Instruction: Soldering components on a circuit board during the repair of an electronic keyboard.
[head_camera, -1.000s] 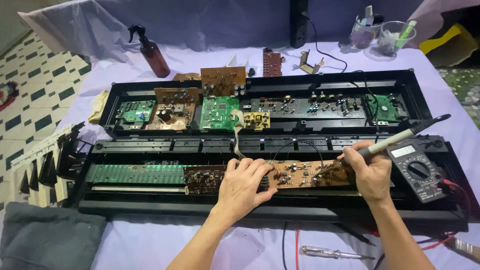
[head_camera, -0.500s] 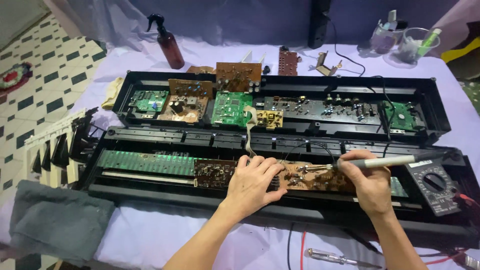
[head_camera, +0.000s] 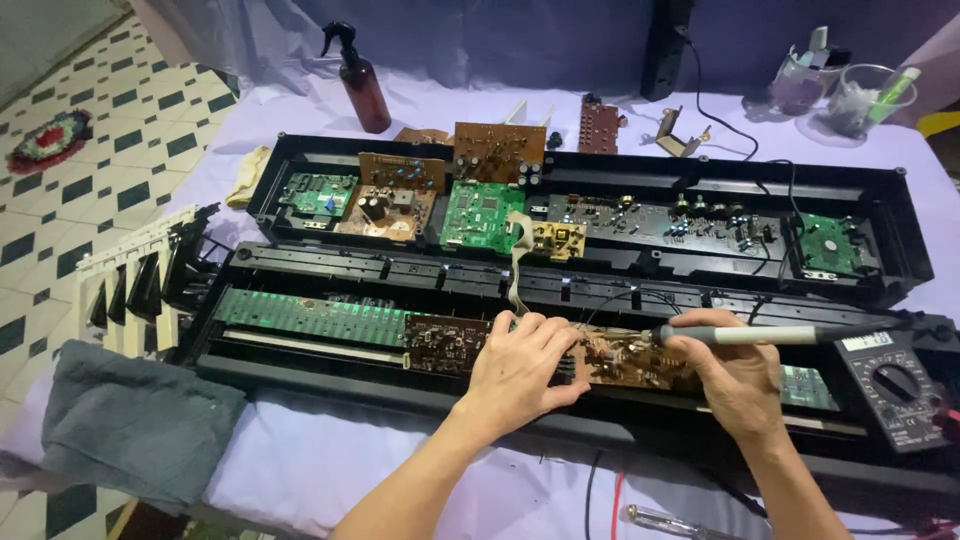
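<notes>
The left hand lay flat, grasping nothing, on the brown circuit board, while the right hand gripped the soldering iron, its long axis horizontal, tip pointing left at the board.

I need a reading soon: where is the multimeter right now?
In the head view the multimeter lies at the far right, on the near edge of the open black case, just right of the right hand holding the soldering iron.
</notes>
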